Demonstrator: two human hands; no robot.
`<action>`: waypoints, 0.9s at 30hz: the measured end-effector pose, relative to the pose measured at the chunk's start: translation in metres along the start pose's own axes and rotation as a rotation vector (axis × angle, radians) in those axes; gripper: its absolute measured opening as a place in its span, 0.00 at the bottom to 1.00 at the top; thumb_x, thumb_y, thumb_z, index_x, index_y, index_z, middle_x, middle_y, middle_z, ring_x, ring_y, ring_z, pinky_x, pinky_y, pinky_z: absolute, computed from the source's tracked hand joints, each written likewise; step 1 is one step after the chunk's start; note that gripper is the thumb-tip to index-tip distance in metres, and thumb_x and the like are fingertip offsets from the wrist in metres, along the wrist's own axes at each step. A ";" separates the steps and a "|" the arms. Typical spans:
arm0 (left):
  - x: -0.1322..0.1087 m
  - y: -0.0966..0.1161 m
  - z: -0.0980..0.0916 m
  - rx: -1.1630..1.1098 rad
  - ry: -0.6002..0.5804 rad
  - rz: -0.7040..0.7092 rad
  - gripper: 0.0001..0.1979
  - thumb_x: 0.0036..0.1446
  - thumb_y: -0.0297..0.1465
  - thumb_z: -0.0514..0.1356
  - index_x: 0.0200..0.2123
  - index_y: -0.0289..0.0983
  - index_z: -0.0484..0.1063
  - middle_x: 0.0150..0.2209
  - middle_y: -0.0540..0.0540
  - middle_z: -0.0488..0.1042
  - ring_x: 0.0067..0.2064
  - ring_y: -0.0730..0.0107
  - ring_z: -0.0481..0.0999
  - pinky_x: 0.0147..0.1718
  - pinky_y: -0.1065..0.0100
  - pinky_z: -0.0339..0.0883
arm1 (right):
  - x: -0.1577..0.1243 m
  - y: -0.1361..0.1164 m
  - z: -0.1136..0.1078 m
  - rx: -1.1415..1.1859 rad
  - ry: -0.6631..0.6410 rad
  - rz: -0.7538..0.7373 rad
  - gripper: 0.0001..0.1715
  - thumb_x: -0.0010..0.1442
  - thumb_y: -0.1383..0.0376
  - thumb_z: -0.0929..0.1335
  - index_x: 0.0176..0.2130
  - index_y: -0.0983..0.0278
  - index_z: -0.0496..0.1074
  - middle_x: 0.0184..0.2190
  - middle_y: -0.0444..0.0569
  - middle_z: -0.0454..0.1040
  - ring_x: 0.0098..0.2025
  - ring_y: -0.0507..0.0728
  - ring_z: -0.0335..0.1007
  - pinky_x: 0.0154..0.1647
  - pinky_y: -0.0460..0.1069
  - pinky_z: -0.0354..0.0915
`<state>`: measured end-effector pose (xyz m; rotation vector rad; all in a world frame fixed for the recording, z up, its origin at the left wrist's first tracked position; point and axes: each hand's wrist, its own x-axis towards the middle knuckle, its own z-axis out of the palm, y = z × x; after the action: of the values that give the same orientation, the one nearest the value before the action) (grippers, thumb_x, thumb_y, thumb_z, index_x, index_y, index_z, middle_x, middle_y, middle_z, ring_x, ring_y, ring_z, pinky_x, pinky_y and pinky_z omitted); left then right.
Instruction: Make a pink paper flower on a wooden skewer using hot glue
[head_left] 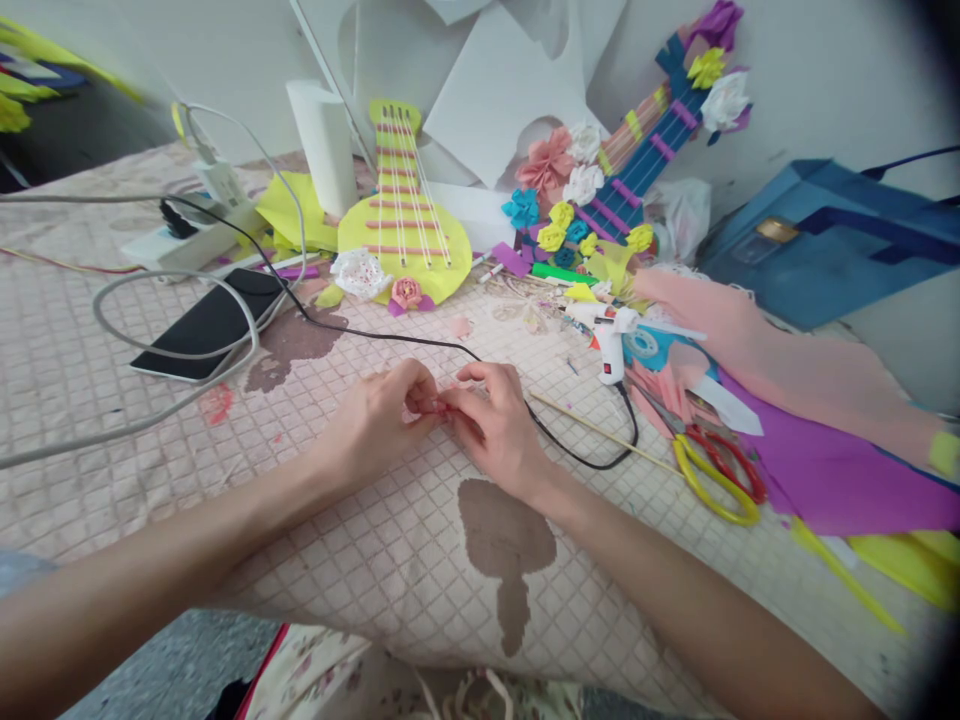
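Note:
My left hand point(382, 415) and my right hand point(495, 420) meet over the quilted pink cloth point(150, 420), fingertips pinched together on a small pink rolled piece point(436, 405). Both hands are closed around it, so most of the piece is hidden. A black cord point(375, 335) runs just behind my hands to a white glue gun point(611, 340) at the right. A thin wooden stick point(600, 430) lies beside my right wrist.
Yellow and red scissors point(716, 470) lie at the right among pink, purple and yellow sheets point(825, 460). A yellow paper guitar point(405, 220) and a blue one with paper flowers point(637, 160) stand behind. At the left are a phone point(210, 320), a power strip point(187, 240) and grey cable.

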<state>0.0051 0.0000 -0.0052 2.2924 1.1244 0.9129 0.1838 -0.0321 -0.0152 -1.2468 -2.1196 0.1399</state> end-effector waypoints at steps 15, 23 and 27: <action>0.002 0.004 -0.006 -0.026 -0.035 -0.043 0.05 0.50 0.25 0.58 0.30 0.38 0.63 0.26 0.54 0.70 0.26 0.78 0.69 0.27 0.74 0.62 | -0.004 0.002 -0.002 -0.030 -0.018 -0.100 0.15 0.61 0.69 0.63 0.46 0.56 0.70 0.53 0.52 0.60 0.56 0.61 0.56 0.54 0.62 0.61; 0.003 0.003 -0.005 -0.043 -0.013 -0.021 0.05 0.50 0.25 0.59 0.30 0.37 0.64 0.26 0.55 0.69 0.26 0.80 0.69 0.26 0.75 0.62 | -0.005 0.000 -0.003 -0.026 0.036 -0.124 0.14 0.60 0.71 0.62 0.44 0.58 0.69 0.54 0.52 0.59 0.57 0.60 0.56 0.55 0.61 0.60; 0.002 0.002 -0.005 -0.012 -0.004 -0.014 0.05 0.52 0.25 0.59 0.31 0.37 0.64 0.26 0.55 0.69 0.26 0.79 0.69 0.26 0.75 0.62 | -0.005 0.001 -0.003 -0.043 0.015 -0.146 0.11 0.61 0.70 0.62 0.42 0.59 0.69 0.55 0.53 0.59 0.58 0.61 0.55 0.56 0.62 0.60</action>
<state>0.0038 0.0008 0.0001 2.2725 1.1292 0.9068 0.1878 -0.0364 -0.0155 -1.1091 -2.2024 0.0214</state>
